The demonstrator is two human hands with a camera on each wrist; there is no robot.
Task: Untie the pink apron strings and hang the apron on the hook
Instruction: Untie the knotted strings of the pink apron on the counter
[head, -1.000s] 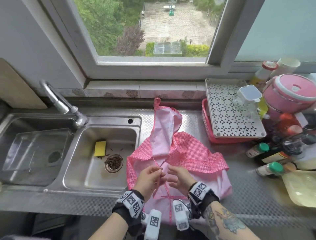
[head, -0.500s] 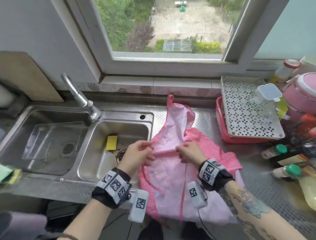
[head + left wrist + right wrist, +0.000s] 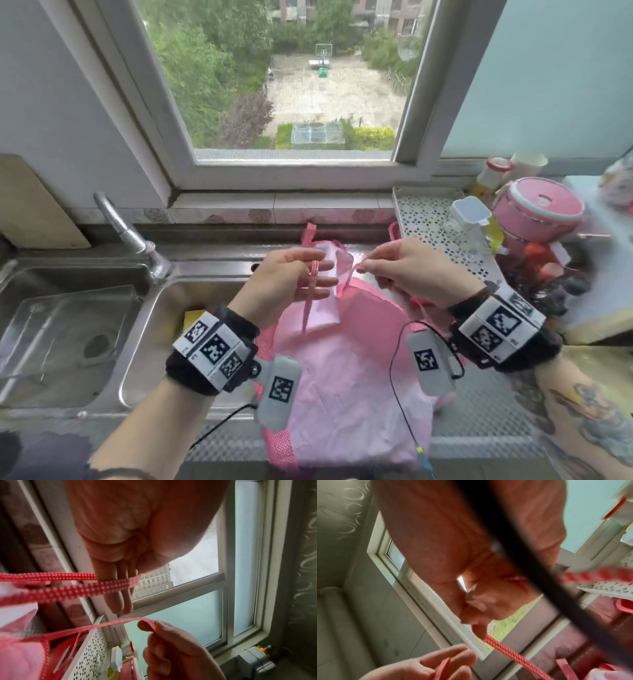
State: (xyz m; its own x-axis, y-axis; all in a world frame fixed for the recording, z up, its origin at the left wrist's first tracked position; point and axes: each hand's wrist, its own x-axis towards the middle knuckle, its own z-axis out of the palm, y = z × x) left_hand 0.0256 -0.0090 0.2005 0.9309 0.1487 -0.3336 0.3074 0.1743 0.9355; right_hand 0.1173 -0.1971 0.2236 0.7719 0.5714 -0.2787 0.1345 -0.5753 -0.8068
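Note:
The pink apron (image 3: 342, 377) hangs from both hands and drapes over the counter's front edge. My left hand (image 3: 318, 274) is raised above the sink rim. A checked pink string (image 3: 310, 301) loops over its nearly straight fingers (image 3: 118, 588), and the thumb lies on it. My right hand (image 3: 364, 263) pinches a second string (image 3: 349, 277) between thumb and forefinger, seen close in the left wrist view (image 3: 149, 623). The right wrist view shows that string (image 3: 513, 654) running down from the right fingertips (image 3: 476, 622). The two strings hang apart, with no knot between them. No hook shows in any view.
A double steel sink (image 3: 205, 274) with a tap (image 3: 130, 236) lies to the left, holding a yellow sponge (image 3: 191, 318) and a clear tray (image 3: 68, 335). At the right stand a white perforated rack (image 3: 428, 219), a pink pot (image 3: 537, 209) and several bottles. The window frame (image 3: 294, 174) is straight ahead.
Both hands have risen from the apron on the counter to sill height. They went from working at the apron's middle to holding two strings apart, and the apron's top has lifted.

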